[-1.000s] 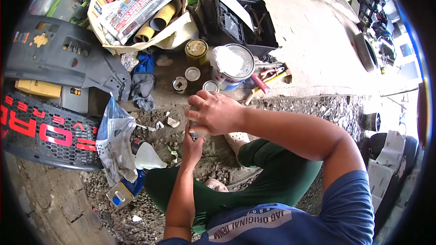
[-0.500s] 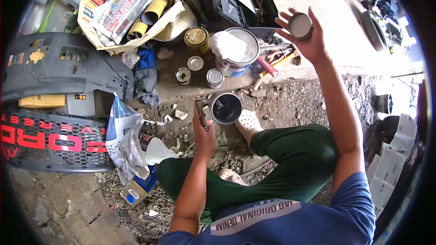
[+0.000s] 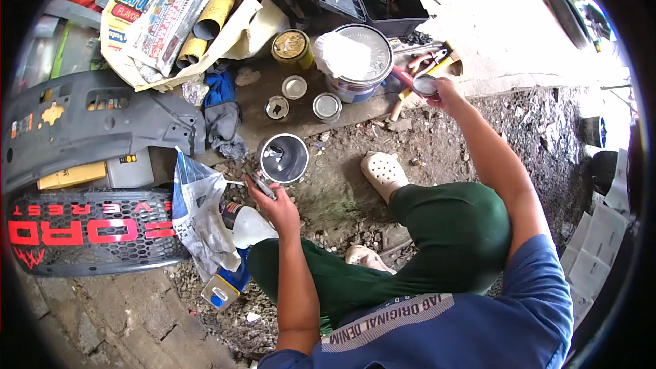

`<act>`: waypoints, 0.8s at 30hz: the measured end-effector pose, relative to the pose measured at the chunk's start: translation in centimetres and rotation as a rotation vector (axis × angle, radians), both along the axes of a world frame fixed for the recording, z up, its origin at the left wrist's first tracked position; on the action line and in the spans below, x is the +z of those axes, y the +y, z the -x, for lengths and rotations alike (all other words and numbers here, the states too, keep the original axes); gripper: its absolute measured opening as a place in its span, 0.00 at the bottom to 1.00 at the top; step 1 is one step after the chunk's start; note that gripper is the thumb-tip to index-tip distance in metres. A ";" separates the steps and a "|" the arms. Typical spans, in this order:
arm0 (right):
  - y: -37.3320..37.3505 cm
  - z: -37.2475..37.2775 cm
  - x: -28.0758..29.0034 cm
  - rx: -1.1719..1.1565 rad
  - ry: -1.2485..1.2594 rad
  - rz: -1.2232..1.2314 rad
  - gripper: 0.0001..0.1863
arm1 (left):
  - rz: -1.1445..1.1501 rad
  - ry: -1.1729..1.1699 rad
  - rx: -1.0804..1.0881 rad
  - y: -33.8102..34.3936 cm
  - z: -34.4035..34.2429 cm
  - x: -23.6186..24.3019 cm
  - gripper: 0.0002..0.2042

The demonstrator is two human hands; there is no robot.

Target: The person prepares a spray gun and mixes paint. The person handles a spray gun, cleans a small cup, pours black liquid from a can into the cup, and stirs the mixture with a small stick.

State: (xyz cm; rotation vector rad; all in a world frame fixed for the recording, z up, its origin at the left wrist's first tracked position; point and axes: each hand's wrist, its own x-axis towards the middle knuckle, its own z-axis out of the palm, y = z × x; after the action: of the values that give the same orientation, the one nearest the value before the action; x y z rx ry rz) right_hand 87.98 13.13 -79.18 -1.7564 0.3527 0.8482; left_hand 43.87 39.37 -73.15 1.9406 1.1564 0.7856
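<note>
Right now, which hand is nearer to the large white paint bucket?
Right. The right hand holds a small lid just beside the white paint bucket; the left hand is lower, at the open can.

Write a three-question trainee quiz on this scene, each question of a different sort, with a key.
1. True or false: the right hand holds a round lid beside the large paint can.
2. What does the left hand hold? A) a newspaper B) a small slim tool, at the rim of the open can C) a shoe
3. Fill in: the open can stands uncovered on the ______.

Key: 1 true. 2 B. 3 ground.
</note>
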 end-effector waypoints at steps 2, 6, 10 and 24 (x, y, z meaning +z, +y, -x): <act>-0.4 -0.8 -1.2 0.025 0.006 0.042 0.16 | 0.017 -0.015 -0.032 0.0 0.0 -0.3 0.36; -1.4 -2.4 -3.4 -0.072 0.031 -0.095 0.18 | 0.072 0.007 -0.035 -0.5 -0.2 -0.1 0.37; -10.7 -10.1 0.0 0.096 -0.668 0.730 0.28 | 0.180 -0.183 -0.117 -4.7 -4.8 -0.3 0.37; 19.2 21.7 29.2 1.926 -0.965 0.367 0.13 | -0.058 -0.107 0.020 -3.0 -4.8 3.9 0.41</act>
State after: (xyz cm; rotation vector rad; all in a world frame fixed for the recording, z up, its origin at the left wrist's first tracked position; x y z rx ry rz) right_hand 66.31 32.34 -50.00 -2.2515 -2.2296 0.9299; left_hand 48.68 36.41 -69.25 1.9125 1.1012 0.9311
